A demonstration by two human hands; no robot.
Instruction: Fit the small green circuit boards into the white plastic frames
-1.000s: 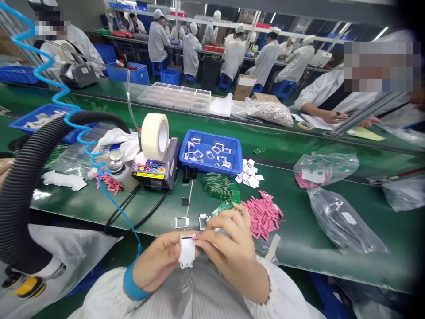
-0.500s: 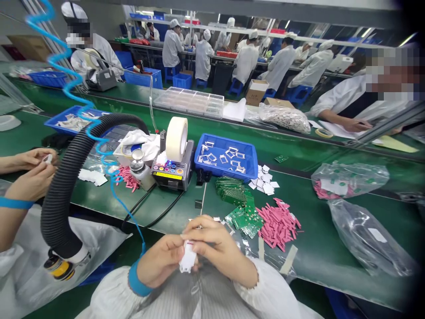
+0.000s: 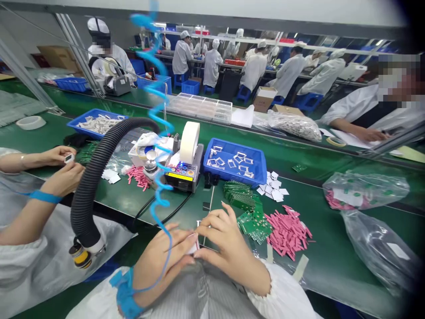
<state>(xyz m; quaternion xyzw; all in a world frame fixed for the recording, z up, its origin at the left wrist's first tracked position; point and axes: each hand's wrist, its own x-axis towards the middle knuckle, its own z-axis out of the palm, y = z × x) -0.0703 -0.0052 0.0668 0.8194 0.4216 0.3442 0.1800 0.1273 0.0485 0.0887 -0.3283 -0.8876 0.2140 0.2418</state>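
Note:
My left hand (image 3: pixel 168 257), with a blue wrist strap (image 3: pixel 128 294), holds a small flat white part (image 3: pixel 195 248) with a reddish strip along its edge. Fingers and thumb cover most of that part. My right hand (image 3: pixel 229 241) grips the same part from the other side, thumb at its lower edge and index finger raised. Just beyond my hands lie a pile of green circuit boards (image 3: pixel 255 223), a heap of pink strips (image 3: pixel 288 232) and some white square pieces (image 3: pixel 274 188).
A blue tray (image 3: pixel 262 161) holds several white frames, beside a tape dispenser (image 3: pixel 186 170). A black flexible hose (image 3: pixel 84 195) and a coiled blue cord (image 3: pixel 159 159) cross the left side. Co-worker's hands (image 3: pixel 68 170) hold a small part at left. Plastic bags (image 3: pixel 378 248) lie right.
My left hand has turned over, its back now facing up and covering much of the white part. My right index finger has lifted. The view has swung a little left.

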